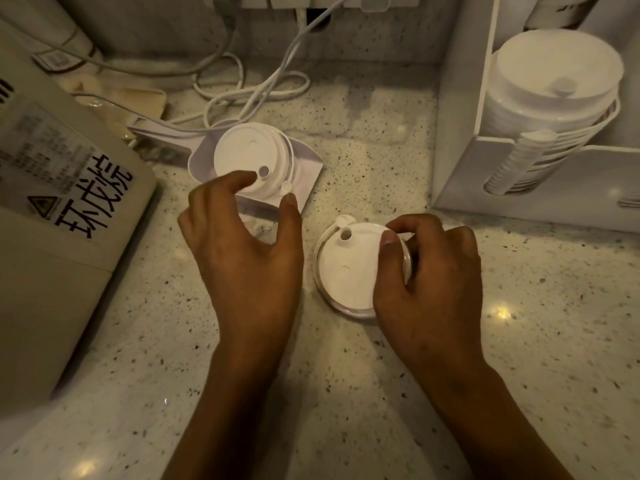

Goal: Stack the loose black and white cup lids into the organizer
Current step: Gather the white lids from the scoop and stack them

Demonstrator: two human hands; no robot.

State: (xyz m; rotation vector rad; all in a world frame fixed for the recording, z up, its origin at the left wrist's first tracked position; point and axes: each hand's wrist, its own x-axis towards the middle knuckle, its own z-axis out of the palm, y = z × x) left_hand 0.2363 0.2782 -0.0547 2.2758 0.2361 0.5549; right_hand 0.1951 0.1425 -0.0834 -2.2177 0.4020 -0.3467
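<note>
Two loose white cup lids are in view. One white lid lies on a clear plastic scoop at the centre; my left hand spreads just in front of it, index fingertip on its near rim, thumb beside it, not closed around it. The second white lid lies flat on the counter; my right hand pinches its right edge between thumb and curled fingers. The white organizer stands at the right with a stack of white lids in it. No black lid is visible.
A beige machine with a warning label fills the left. White cables coil at the back by the wall. The speckled stone counter extends toward me.
</note>
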